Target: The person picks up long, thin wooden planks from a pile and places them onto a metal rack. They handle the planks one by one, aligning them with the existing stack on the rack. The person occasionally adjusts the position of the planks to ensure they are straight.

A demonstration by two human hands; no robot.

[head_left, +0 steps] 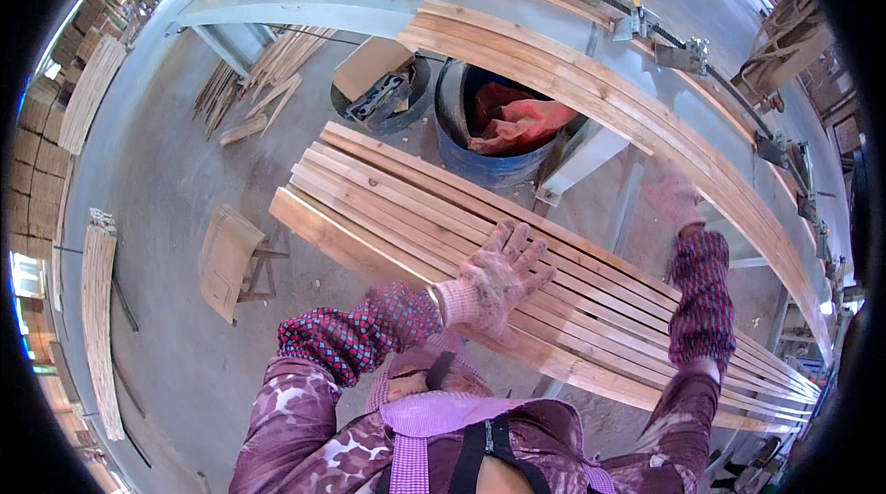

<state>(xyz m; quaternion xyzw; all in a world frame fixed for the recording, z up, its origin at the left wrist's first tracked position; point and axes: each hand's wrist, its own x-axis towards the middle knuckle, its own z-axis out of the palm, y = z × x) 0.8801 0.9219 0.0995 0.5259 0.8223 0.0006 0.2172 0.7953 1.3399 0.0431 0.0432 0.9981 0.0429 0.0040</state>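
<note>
Resting the left hand (498, 277), fingers spread, on wooden strips (388, 188) lying in front, lengthwise from upper left to lower right, with open floor (166, 217) beyond their left ends; reaching the right hand (676, 197), blurred, grip impossible to tell, near planks (517, 53) edging the table (341, 10).

We've got our left hand (498, 280) spread flat on the wood strips (415, 215); right hand (674, 199) blurred beside the desk (341, 10) boards (591, 88), contact unclear. Blue barrel (489, 167) beyond, red sheeting (524, 125) inside.
</note>
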